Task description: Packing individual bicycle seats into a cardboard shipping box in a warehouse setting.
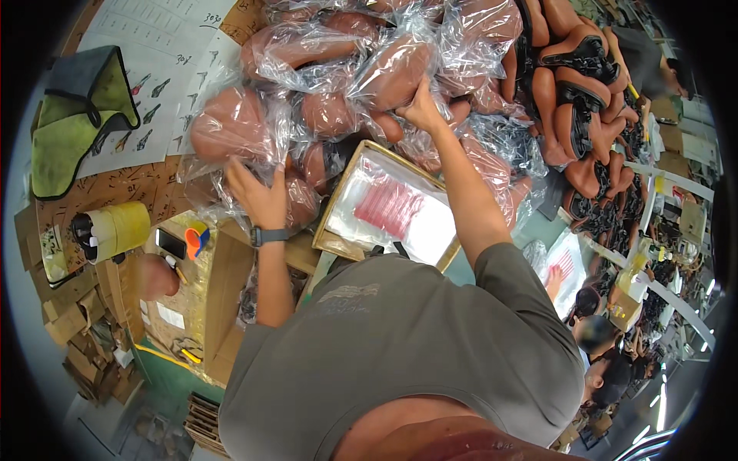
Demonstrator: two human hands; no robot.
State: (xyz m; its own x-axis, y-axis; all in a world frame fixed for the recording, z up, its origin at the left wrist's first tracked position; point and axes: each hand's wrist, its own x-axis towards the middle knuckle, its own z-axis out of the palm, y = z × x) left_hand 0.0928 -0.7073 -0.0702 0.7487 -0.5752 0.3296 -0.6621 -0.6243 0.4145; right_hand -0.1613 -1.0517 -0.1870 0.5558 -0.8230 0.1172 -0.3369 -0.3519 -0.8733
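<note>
Cluttered workbench — piled with brown saddles in clear plastic bags. Left hand spread open against one bagged saddle. Right hand pressed on another — grip not discernible. Tray of bags just below.

A green cloth lies on a paper sheet at upper left, with a yellow tape roll below it. A cardboard tray of clear bags sits mid-table. Unwrapped saddles pile at upper right.
</note>
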